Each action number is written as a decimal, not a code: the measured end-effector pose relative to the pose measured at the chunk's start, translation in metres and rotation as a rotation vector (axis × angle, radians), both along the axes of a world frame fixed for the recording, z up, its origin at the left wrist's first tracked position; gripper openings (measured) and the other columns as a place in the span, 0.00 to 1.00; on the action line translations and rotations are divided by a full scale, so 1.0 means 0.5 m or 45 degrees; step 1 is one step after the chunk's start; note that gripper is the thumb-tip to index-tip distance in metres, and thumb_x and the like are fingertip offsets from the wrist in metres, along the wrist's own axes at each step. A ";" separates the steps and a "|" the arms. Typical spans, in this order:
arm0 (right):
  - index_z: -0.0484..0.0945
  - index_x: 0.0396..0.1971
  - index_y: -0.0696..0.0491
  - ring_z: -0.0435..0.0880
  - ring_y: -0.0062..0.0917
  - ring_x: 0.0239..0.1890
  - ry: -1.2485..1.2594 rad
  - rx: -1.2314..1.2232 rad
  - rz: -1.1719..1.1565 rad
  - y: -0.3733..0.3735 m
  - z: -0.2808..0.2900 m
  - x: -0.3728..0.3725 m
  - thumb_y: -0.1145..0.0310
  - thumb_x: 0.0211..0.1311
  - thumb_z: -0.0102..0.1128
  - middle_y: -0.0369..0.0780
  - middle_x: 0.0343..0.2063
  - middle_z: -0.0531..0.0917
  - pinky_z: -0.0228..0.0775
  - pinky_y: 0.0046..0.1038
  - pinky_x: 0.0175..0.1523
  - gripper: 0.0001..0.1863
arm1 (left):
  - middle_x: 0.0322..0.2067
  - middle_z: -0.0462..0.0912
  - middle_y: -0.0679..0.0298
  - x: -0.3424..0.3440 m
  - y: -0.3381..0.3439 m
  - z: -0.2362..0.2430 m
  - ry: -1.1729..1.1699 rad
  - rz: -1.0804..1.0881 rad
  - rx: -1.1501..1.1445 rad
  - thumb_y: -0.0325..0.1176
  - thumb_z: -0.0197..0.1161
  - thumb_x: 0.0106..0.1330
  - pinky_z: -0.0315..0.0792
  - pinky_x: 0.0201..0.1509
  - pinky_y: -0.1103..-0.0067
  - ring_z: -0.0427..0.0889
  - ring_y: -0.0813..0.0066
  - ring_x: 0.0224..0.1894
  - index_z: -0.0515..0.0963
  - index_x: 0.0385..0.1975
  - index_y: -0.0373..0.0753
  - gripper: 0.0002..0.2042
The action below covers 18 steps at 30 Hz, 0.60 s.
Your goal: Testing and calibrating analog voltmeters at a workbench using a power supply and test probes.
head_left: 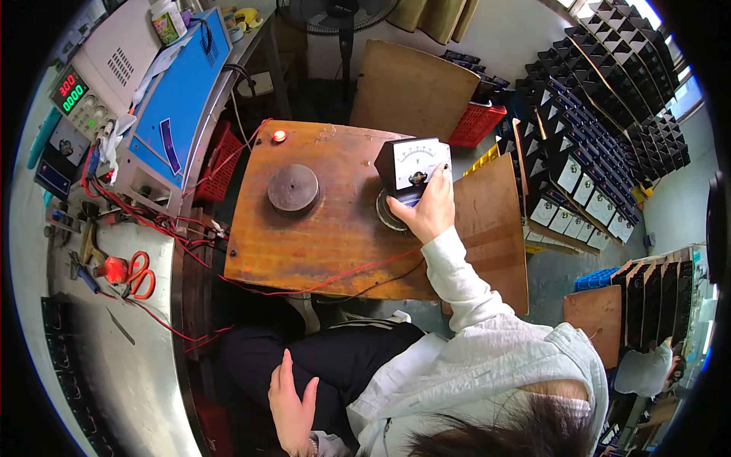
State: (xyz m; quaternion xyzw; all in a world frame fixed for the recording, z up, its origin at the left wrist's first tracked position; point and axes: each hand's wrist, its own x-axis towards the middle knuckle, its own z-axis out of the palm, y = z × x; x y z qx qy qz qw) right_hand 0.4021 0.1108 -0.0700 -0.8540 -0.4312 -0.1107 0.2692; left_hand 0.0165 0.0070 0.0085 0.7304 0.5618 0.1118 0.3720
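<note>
My right hand (430, 209) grips the lower right edge of an analog panel meter (416, 161), thumb at the bottom and fingers on the right side. The meter has a black housing and a white dial face with a scale. It sits tilted on or just above a round dark disc (387, 209), mostly hidden beneath it; I cannot tell if they touch. Over my dark trousers, my left hand (292, 407) is open, fingers stretched and holding nothing. A second round dark metal block (293, 188) lies on the wooden table (335, 259), left of the meter.
A lit red lamp (279, 136) stands at the table's far left corner. Red wires (343, 268) cross the near edge. Red-handled scissors (140, 276) lie on the left metal bench, below a power supply (80, 103). Racks of meters (586, 190) fill the right; another person (643, 371) is there.
</note>
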 end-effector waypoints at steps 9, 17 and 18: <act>0.52 0.68 0.71 0.73 0.50 0.56 -0.036 0.025 0.087 0.001 0.000 0.011 0.47 0.39 0.79 0.57 0.53 0.73 0.66 0.43 0.63 0.64 | 0.55 0.75 0.49 -0.007 -0.005 -0.034 0.031 0.009 -0.027 0.33 0.71 0.59 0.70 0.60 0.64 0.75 0.48 0.56 0.64 0.69 0.38 0.37; 0.58 0.63 0.72 0.74 0.51 0.53 -0.069 0.003 0.127 -0.003 0.009 0.016 0.46 0.39 0.79 0.58 0.50 0.74 0.68 0.43 0.60 0.60 | 0.54 0.75 0.49 -0.016 -0.004 -0.043 0.082 0.040 -0.023 0.34 0.71 0.59 0.70 0.59 0.63 0.76 0.48 0.55 0.63 0.69 0.38 0.37; 0.58 0.64 0.72 0.73 0.51 0.56 0.011 -0.064 0.115 -0.006 0.007 0.021 0.46 0.40 0.79 0.58 0.53 0.74 0.66 0.43 0.63 0.60 | 0.54 0.76 0.49 -0.018 -0.003 -0.046 0.055 0.011 -0.024 0.32 0.71 0.59 0.70 0.60 0.64 0.76 0.49 0.56 0.65 0.68 0.36 0.35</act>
